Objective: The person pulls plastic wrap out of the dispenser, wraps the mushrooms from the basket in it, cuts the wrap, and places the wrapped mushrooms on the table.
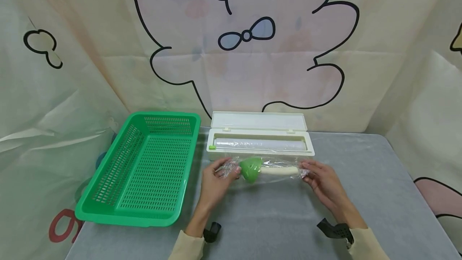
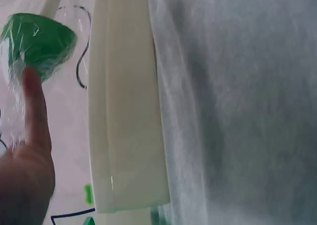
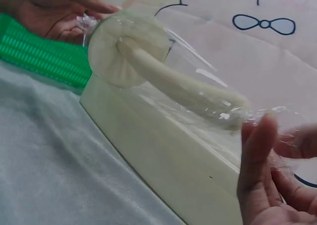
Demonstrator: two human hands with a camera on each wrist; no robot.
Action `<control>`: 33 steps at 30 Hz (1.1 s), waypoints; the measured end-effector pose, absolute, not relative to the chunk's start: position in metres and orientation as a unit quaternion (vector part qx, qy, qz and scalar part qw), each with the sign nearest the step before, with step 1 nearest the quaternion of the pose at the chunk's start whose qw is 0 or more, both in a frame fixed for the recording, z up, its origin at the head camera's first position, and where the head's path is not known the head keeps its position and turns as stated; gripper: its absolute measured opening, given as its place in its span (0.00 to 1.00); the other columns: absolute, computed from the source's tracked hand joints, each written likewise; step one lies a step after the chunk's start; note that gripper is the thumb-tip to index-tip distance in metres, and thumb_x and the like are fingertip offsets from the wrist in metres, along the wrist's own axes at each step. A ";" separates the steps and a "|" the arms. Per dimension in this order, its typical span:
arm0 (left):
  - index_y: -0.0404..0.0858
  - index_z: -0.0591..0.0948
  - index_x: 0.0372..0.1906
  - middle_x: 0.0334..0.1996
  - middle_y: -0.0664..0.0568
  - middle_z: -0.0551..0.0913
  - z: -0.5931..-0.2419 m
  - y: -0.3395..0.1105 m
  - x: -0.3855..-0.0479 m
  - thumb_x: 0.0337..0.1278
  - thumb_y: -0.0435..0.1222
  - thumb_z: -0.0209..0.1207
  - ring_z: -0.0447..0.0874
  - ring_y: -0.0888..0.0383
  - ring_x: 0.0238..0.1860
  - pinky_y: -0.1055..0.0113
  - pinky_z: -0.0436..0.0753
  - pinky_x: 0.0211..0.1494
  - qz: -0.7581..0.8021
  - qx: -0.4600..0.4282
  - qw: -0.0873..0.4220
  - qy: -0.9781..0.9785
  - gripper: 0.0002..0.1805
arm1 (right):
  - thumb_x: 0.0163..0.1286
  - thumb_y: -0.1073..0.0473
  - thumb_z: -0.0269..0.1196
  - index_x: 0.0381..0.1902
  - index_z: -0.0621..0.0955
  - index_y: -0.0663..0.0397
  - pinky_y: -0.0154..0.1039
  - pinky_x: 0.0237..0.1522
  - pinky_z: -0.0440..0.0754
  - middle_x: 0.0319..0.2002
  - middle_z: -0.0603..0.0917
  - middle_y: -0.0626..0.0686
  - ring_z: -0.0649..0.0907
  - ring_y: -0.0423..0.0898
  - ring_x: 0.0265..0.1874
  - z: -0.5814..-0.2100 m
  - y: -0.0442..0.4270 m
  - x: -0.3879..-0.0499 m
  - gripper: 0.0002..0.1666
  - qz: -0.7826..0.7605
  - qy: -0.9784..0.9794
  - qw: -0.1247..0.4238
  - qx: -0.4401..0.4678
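A mushroom (image 1: 250,169) with a green cap and long pale stem is wrapped in clear cling film (image 1: 272,176), held up just in front of a white film dispenser (image 1: 260,141). My left hand (image 1: 215,181) pinches the bunched film beyond the cap; its thumb lies by the cap in the left wrist view. At the stem end, my right hand (image 1: 326,185) pinches the other gathered end of the film. Pale lines run round the underside of the cap (image 3: 106,54) in the right wrist view. The dispenser's lid is raised, with a film roll (image 1: 260,144) inside.
A green slotted basket (image 1: 155,171) stands left of the dispenser on the grey cloth-covered table (image 1: 274,228). Behind them hangs a curtain (image 1: 234,71) printed with a cartoon animal. A small green slider (image 1: 212,147) sits at the dispenser's left end.
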State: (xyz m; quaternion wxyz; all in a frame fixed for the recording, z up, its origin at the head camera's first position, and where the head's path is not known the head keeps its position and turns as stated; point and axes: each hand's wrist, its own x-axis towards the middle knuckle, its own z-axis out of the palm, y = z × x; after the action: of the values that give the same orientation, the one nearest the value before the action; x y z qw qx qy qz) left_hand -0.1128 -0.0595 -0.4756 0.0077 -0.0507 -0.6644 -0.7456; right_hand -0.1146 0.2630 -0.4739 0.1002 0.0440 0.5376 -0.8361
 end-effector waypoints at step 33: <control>0.29 0.81 0.48 0.44 0.43 0.83 -0.477 -0.043 -0.140 0.46 0.33 0.78 0.85 0.58 0.40 0.71 0.84 0.38 -0.759 0.094 0.064 -0.642 0.24 | 0.75 0.69 0.61 0.67 0.66 0.75 0.36 0.45 0.86 0.39 0.88 0.50 0.87 0.41 0.38 -0.483 0.250 -0.122 0.28 -0.780 0.620 0.083 -0.024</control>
State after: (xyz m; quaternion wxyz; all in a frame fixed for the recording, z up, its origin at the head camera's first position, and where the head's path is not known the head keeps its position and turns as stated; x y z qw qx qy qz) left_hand -0.1401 -0.0428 -0.4774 0.0641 0.0938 -0.6417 -0.7585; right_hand -0.1223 0.2502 -0.4825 0.0830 -0.0238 0.6201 -0.7797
